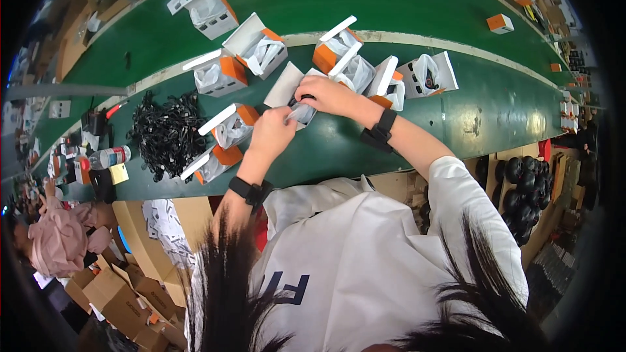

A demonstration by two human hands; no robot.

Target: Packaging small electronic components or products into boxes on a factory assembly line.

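Note:
In front of me an open white-and-orange box [283, 86] stands with its flap raised, and both my hands are at its mouth. My left hand [274, 132] pinches the edge of a clear plastic bag [301, 113] inside the box. Reaching in from the right, my right hand [329, 96] has its fingers closed on a small black cable [305, 98], mostly hidden by the fingers. Close by on the left lies a heap of bundled black cables [168, 132]. More open boxes with bags, such as one box [266, 49] behind, surround my hands.
Green workbench [469, 117] spans the view, with a green belt [365, 0] beyond a pale rail. A bottle [109, 156] lies at the left. A closed box [500, 23] sits on the belt. Cartons [120, 296] and another person in pink [62, 238] are lower left.

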